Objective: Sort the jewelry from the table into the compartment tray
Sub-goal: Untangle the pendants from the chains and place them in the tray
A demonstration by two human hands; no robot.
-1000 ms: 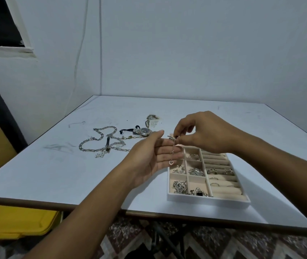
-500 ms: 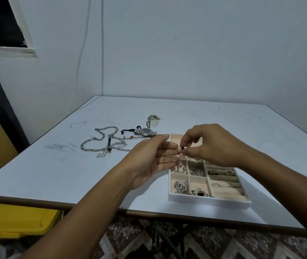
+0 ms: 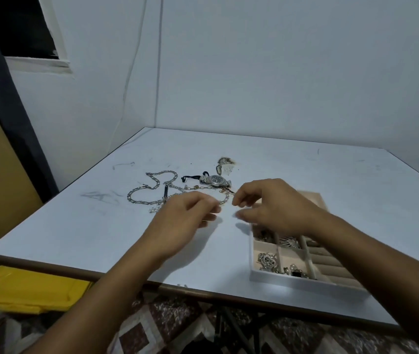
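On the white table (image 3: 305,162), your tray (image 3: 292,278) at the near edge is part-filled and chains (image 3: 137,192) and watch (image 3: 215,179) remain mid-table, while whether your left hand (image 3: 185,221) holds anything cannot be told and your right hand (image 3: 277,208) hangs loosely curled, seemingly empty.

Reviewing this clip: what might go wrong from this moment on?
The compartment tray sits close to the near edge of the table, under the right forearm; a nudge might tip it off. The silver chains lie tangled beside the wristwatch, so lifting one may drag the others.
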